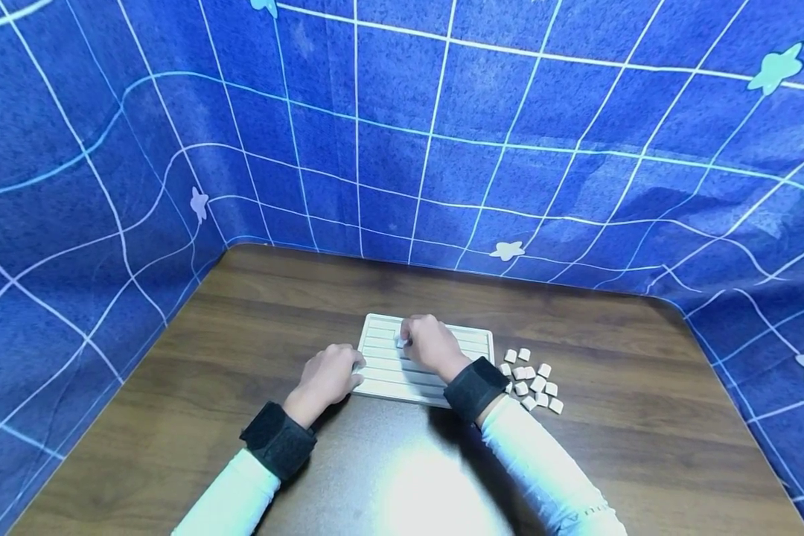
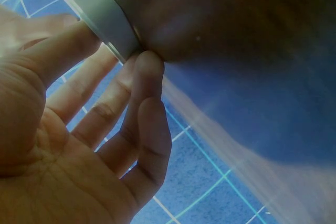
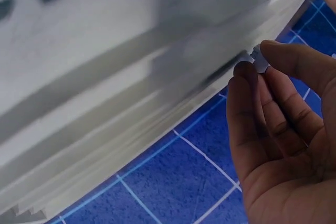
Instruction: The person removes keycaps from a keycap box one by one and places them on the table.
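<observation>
A white ridged tray (image 1: pixel 402 381) with long parallel grooves lies on the table. My right hand (image 1: pixel 432 344) is over its upper middle and pinches a small white block (image 3: pixel 259 59) between thumb and fingertips. Another pale piece (image 3: pixel 243 57) shows right beside that block in the right wrist view, partly behind a fingertip. At the tray's left end, my left hand (image 1: pixel 330 374) holds the edge; in the left wrist view the thumb lies on one side and curled fingertips (image 2: pixel 149 66) meet the rim.
Several loose small white blocks (image 1: pixel 538 384) lie scattered on the brown wooden table (image 1: pixel 295 298), just right of the tray and partly behind the right wrist. A blue curtain (image 1: pixel 402 179) with grid lines and stars surrounds the table's back and sides.
</observation>
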`<state>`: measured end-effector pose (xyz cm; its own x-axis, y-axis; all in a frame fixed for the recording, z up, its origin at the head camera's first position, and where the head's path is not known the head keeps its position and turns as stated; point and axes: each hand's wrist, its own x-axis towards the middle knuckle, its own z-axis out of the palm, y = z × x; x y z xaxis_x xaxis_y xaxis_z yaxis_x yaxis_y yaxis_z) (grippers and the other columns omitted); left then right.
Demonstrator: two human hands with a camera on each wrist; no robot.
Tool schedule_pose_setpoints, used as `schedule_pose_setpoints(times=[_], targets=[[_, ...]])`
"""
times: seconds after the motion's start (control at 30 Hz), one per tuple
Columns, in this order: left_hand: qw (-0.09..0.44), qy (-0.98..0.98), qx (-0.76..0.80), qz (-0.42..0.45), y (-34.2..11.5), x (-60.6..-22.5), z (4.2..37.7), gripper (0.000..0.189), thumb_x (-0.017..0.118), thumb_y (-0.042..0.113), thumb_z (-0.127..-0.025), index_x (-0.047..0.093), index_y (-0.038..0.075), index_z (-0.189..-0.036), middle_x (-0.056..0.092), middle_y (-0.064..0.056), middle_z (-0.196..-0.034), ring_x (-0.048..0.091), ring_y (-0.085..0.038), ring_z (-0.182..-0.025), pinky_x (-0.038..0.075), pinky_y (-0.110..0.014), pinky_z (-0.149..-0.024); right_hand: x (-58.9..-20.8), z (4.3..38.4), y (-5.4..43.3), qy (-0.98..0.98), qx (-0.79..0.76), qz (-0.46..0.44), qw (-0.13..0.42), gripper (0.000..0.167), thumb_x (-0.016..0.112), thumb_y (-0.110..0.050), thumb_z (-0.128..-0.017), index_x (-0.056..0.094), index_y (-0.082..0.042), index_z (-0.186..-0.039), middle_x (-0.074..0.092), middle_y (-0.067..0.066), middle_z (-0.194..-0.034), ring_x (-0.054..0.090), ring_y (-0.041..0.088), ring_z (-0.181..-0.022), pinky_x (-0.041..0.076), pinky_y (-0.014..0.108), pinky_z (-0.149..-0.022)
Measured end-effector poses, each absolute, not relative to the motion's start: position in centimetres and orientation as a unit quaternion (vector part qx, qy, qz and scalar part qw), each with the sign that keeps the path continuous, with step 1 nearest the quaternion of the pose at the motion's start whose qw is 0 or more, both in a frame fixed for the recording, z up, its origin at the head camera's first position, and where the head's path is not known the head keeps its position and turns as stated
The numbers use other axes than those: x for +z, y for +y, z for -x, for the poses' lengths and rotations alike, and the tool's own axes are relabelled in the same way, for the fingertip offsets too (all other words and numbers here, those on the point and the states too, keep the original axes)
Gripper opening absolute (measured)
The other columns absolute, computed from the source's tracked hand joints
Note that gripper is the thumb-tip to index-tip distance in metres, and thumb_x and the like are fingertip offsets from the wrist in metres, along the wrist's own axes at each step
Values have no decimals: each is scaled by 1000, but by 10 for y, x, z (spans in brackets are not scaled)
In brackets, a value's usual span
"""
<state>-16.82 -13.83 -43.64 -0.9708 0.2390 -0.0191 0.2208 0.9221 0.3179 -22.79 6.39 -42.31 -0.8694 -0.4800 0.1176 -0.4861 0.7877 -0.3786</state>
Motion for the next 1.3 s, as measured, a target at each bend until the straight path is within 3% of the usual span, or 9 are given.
schedule_pose_setpoints(times=[0.33,0.6,1.3], targets=[[30,980,158,-117,-138,-435,168,19,82,16,-89,78,10,-107,74,-9,-106,72,-35,-94,59,-48,-72,-414,214,92,-932,216,-285,61,14,79,3,-79,70,-5,-83,71,6,-85,70,21,-78,59,36,-70],[27,980,156,-123,-138,-433,168,17,82,14,-88,77,10,-104,73,-9,-103,72,-34,-92,59,-47,-70,-415,201,123,-929,241,-274,58,12,75,5,-79,69,-5,-82,72,5,-85,70,18,-79,59,35,-71],[40,979,153,-126,-138,-432,167,17,81,13,-89,77,8,-105,73,-10,-103,72,-33,-92,59,-45,-71,-424,161,191,-940,237,-233,81,18,78,6,-77,67,-7,-81,65,2,-76,62,14,-71,53,28,-63]])
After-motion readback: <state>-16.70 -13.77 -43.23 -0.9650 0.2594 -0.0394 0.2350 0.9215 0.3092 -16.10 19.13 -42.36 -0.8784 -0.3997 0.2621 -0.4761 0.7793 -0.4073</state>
